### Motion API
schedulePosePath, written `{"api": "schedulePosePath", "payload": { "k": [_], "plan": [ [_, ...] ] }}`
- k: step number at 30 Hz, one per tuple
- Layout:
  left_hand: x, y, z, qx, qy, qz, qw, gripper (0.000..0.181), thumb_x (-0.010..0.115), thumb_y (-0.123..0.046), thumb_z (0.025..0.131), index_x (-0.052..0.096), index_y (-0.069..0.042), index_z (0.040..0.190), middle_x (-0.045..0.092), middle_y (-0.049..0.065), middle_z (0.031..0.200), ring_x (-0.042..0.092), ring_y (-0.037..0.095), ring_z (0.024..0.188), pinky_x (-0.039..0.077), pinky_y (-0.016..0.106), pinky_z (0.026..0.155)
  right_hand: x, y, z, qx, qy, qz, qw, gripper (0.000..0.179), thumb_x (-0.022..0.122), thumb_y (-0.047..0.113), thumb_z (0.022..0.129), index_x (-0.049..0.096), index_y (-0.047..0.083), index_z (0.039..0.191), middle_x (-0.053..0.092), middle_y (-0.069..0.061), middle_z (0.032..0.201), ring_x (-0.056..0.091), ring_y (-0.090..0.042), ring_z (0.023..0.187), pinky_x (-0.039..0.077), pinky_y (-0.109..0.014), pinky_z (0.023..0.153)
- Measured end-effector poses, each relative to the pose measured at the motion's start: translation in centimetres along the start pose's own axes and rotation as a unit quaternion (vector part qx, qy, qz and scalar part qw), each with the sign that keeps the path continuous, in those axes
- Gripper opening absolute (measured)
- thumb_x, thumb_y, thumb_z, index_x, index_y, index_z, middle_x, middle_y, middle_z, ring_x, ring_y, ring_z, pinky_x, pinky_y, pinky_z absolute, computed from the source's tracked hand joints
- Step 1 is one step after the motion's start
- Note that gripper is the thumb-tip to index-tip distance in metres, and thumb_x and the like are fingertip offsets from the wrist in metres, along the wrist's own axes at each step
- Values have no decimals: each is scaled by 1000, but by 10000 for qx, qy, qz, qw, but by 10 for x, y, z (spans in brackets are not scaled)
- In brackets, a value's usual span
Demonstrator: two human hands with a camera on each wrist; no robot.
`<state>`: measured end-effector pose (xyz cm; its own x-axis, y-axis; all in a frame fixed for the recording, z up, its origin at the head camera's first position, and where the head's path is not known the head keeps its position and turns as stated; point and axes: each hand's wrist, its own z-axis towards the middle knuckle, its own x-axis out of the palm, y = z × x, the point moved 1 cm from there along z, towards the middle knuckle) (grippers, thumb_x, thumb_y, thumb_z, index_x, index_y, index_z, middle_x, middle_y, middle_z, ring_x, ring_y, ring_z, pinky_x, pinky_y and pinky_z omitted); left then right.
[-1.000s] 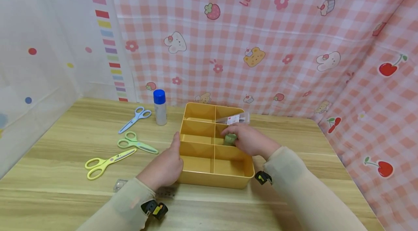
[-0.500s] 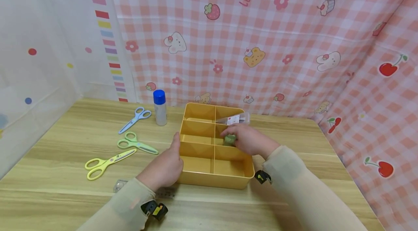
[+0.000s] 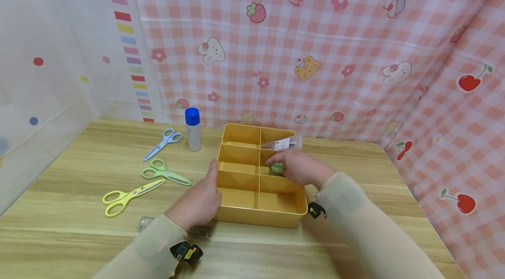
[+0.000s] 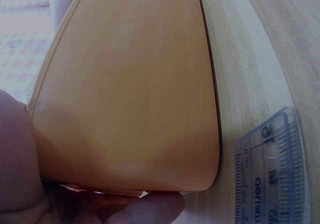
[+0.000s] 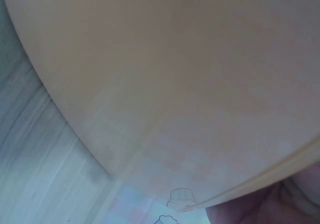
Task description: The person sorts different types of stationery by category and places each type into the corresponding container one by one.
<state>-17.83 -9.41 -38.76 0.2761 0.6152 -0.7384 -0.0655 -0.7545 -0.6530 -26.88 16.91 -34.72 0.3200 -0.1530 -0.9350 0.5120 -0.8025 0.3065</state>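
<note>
A yellow-orange box (image 3: 256, 217) with several compartments stands on the table. My left hand (image 3: 199, 202) rests against its left wall near the front corner; one digit points up along that wall. In the left wrist view, fingertips (image 4: 155, 209) touch the box's side. My right hand (image 3: 301, 168) reaches over the right rim into the middle right compartment, fingers bent around a small green object (image 3: 278, 169). Its kind is unclear, being partly hidden by the hand. A clear packet with a white label (image 3: 282, 144) leans out of the back right compartment.
Left of the box lie blue scissors (image 3: 163, 144), green scissors (image 3: 166, 173) and yellow scissors (image 3: 132, 196). A blue-capped glue stick (image 3: 193, 132) stands behind them. A clear ruler (image 4: 270, 179) lies in front of the box, partly under the left arm. Patterned cloth hangs behind.
The right hand has shifted very slightly left, and the green object sits a little lower in the compartment. The left hand and the box have stayed in place.
</note>
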Motion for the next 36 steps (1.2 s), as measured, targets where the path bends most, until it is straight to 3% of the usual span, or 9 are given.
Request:
{"api": "schedulePosePath", "payload": {
  "k": [4, 8, 11, 16, 28, 36],
  "plan": [
    [1, 1, 0, 27, -29, 45, 10000, 79, 39, -7, 105, -9, 0, 167, 55, 35, 148, 69, 24, 85, 60, 45, 80, 0, 0, 0, -54, 31, -58, 10000, 49, 56, -13, 93, 74, 12, 132, 67, -13, 142, 58, -34, 138, 47, -53, 116],
    [1, 1, 0, 97, -90, 112, 9998, 78, 39, -7, 105, -8, 2, 167, 49, 35, 153, 69, 26, 99, 58, 51, 96, 0, 0, 1, -22, 64, -100, 9999, 49, 56, -12, 94, 74, 13, 132, 67, -12, 143, 57, -34, 139, 46, -53, 117],
    [1, 1, 0, 101, -102, 121, 9998, 78, 40, -7, 105, -7, 3, 166, 49, 35, 154, 70, 27, 101, 57, 53, 98, 0, -1, 1, 17, 110, -106, 9999, 50, 56, -12, 94, 74, 14, 132, 66, -12, 144, 57, -33, 140, 46, -52, 117],
    [1, 1, 0, 52, -96, 100, 9999, 78, 40, -7, 105, -7, 2, 167, 51, 34, 152, 69, 25, 96, 58, 51, 94, -1, -2, 2, 27, 177, -192, 9997, 51, 55, -13, 94, 75, 15, 131, 66, -12, 144, 57, -34, 139, 45, -53, 118],
    [0, 0, 1, -12, -29, 65, 10000, 79, 40, -7, 105, -8, 0, 167, 60, 35, 141, 65, 21, 73, 56, 38, 68, -1, -1, 5, 197, 311, -77, 9993, 51, 53, -14, 95, 78, 19, 125, 67, -10, 142, 57, -33, 138, 43, -54, 119],
    [0, 0, 1, -11, -37, 13, 10000, 79, 40, -6, 105, -9, -1, 167, 52, 34, 151, 68, 23, 85, 59, 45, 81, -1, -1, 5, 151, 315, -42, 9994, 49, 54, -13, 96, 78, 18, 125, 67, -10, 141, 58, -33, 137, 45, -53, 118]
  ]
}}
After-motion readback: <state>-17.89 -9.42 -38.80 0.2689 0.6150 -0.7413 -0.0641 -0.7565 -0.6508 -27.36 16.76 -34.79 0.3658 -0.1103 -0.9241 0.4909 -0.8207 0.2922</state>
